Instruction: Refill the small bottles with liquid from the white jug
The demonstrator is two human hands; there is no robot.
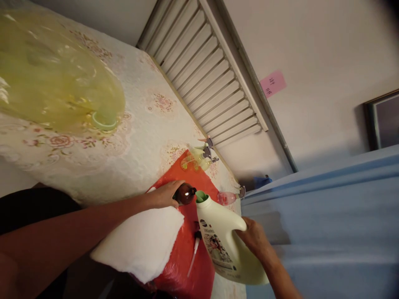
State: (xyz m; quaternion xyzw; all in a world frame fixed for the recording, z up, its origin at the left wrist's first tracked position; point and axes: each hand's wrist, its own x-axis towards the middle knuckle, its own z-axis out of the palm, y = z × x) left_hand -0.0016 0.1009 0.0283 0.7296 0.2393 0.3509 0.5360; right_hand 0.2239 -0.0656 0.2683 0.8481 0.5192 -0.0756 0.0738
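Observation:
My left hand (pixel 166 194) is wrapped round a dark brown bottle (pixel 186 193) with a narrow neck, which points toward the jug. By its handle, my right hand (pixel 254 236) grips a large pale green detergent jug (pixel 224 245) with a printed label. The jug's green spout (pixel 202 197) is tilted close beside the mouth of the brown bottle; I cannot tell whether the two touch or liquid flows. Below them, a pump top with a long tube (pixel 195 251) lies on a red plastic sheet (pixel 174 265). A folded white cloth (pixel 143 241) rests under my left forearm.
Clear spray bottles (pixel 199 158) with dark triggers stand beyond the hands, and a pink spray bottle (pixel 227 197) is near the jug. A large yellow plastic bag (pixel 62 70) occupies the flowered tablecloth (pixel 140 120). A blue curtain (pixel 327 220) hangs at right, a slatted rack (pixel 205 70) behind.

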